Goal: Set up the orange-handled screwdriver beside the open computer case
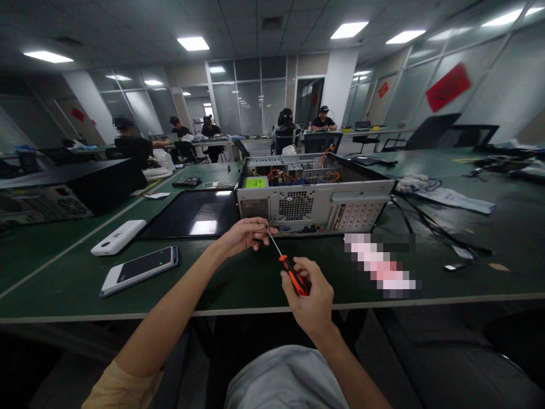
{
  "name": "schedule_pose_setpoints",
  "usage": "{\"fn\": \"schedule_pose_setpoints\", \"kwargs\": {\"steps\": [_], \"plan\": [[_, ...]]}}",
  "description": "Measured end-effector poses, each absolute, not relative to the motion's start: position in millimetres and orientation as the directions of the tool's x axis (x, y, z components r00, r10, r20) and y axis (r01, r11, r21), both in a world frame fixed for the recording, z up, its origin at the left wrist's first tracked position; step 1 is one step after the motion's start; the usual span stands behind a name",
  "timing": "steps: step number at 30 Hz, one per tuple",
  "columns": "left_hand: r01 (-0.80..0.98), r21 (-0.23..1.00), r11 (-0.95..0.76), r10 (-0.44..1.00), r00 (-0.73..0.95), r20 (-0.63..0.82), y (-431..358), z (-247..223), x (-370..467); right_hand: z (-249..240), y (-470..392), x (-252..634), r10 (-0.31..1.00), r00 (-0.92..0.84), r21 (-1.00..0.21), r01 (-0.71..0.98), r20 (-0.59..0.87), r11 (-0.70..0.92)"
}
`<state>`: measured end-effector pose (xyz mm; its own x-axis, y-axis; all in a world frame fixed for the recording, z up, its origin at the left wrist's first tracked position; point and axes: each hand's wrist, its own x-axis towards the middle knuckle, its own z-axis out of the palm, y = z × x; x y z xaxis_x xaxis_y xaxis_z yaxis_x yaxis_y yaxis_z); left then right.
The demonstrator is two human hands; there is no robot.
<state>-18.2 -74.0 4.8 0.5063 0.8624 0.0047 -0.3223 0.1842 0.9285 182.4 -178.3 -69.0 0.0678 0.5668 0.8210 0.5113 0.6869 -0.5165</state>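
A screwdriver [293, 277] with an orange and black handle is held in my right hand [317, 298], its shaft slanting up and left. At the shaft's tip my left hand [247, 234] has its thumb and forefinger pinched together; whatever they hold is too small to make out. Just beyond both hands lies an open computer case [310, 207], its metal back panel facing me. Coloured wires and a power supply with a green label [255, 182] show inside it. Left of the case, a black side panel [191, 215] lies flat on the table.
Two power banks, one white [118, 237] and one with a dark face [142, 267], lie at left near another computer case [68, 190]. A hard drive [187, 182] sits behind the panel. Black cables [434, 227] and a glove-like white cloth [447, 196] lie right. People sit farther back.
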Motion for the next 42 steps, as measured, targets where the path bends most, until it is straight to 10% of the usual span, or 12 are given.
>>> {"fn": "schedule_pose_setpoints", "kwargs": {"steps": [20,30,42], "plan": [[-0.416,0.853,0.316,0.917,0.364,-0.162,-74,5,-5,-69,-178,182,0.583,-0.112,-0.402,0.62,0.804,0.674],[-0.399,0.858,0.324,0.922,0.337,-0.191,-76,10,-5,-52,-186,190,0.61,-0.472,-0.333,0.544,0.637,0.77],[-0.083,0.929,0.36,0.867,0.398,-0.301,-72,-5,-9,-52,-183,188,0.625,-0.462,-0.301,0.596,0.63,0.744]]}}
